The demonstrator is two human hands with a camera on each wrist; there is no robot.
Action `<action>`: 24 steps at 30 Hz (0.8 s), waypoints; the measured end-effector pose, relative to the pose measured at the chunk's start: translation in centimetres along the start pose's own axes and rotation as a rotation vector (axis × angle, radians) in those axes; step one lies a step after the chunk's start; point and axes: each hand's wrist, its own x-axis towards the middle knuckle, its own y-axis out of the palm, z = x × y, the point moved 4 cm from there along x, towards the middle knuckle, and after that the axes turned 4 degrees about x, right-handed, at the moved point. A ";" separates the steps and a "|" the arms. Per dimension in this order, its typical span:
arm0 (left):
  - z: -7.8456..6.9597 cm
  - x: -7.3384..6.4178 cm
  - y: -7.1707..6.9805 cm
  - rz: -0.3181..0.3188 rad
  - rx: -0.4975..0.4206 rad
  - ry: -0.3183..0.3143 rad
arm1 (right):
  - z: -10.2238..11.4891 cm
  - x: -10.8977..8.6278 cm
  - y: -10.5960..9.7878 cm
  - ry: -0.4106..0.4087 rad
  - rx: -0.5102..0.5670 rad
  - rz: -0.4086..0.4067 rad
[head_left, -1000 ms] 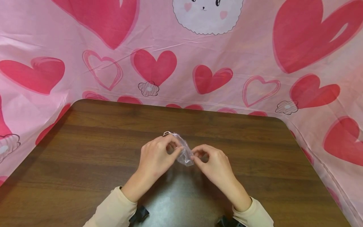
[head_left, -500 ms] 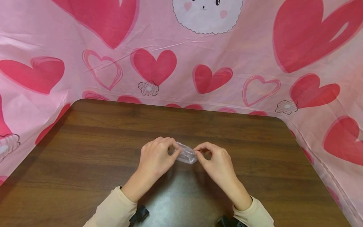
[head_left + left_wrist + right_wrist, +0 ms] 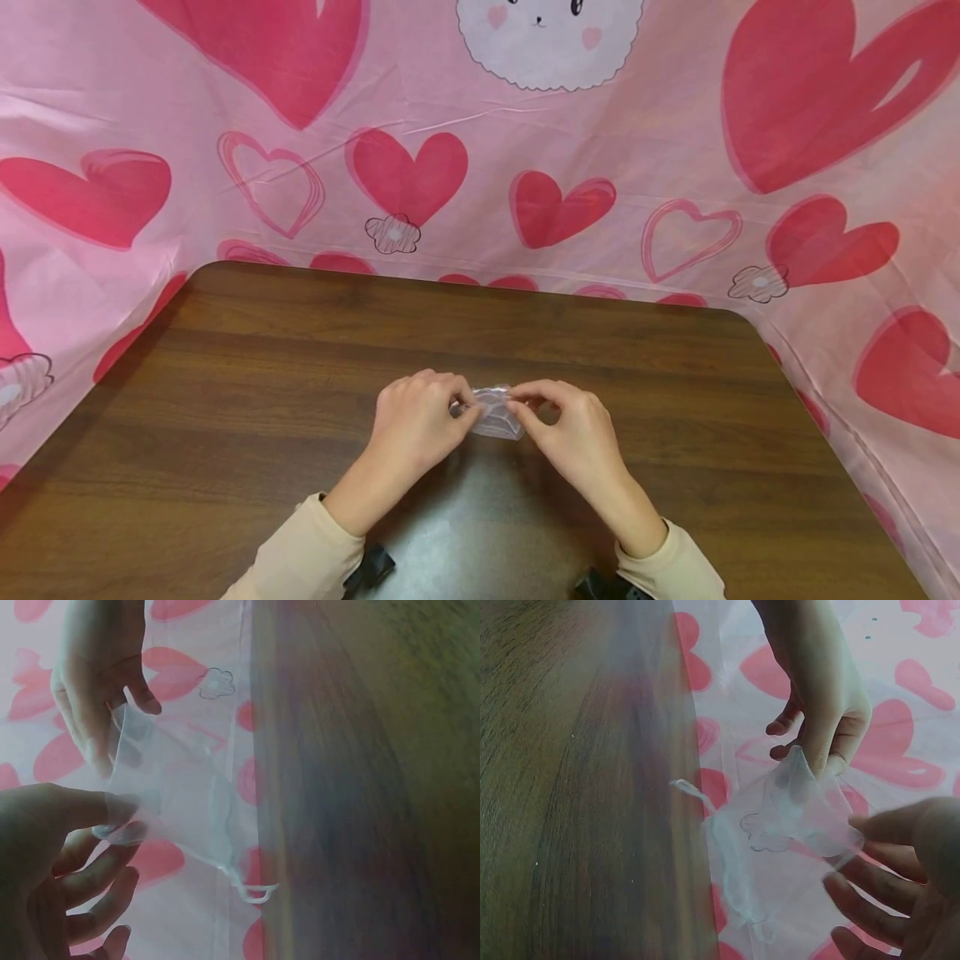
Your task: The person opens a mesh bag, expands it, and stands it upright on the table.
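A small see-through drawstring bag (image 3: 498, 421) is stretched between both hands above the middle of the table. My left hand (image 3: 417, 417) pinches one side of its edge between thumb and forefinger. On the opposite side, the thumb and forefinger of my right hand (image 3: 576, 423) pinch the same edge. White cord loops (image 3: 257, 891) dangle from the far end of the bag in the left wrist view. A gathered white band (image 3: 727, 859) runs along that end in the right wrist view. Nothing shows inside the thin, wrinkled material.
A dark brown wooden table (image 3: 285, 333) with rounded far corners lies under the hands. Behind it and at both sides hangs a pink cloth (image 3: 480, 108) printed with red hearts. Black wrist devices (image 3: 371, 568) sit by the beige sleeves (image 3: 300, 550).
The bag has gone from slanting up past my left hand, its cord showing, to lying spread between both hands. My left hand has shifted slightly down and right; the right stays nearly in place.
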 end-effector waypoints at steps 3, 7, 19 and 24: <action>0.1 0.0 -0.1 -0.010 -0.016 -0.031 | 0.0 -0.1 0.1 0.004 -0.020 0.037; 0.2 0.0 -0.3 -0.044 -0.042 -0.047 | -0.1 -0.1 0.2 0.005 -0.047 0.058; 0.3 0.0 0.0 -0.046 -0.052 -0.031 | -0.1 0.0 0.0 -0.002 -0.071 -0.016; 0.0 -0.1 0.1 0.014 -0.054 -0.011 | -0.2 0.0 -0.1 0.016 -0.077 -0.021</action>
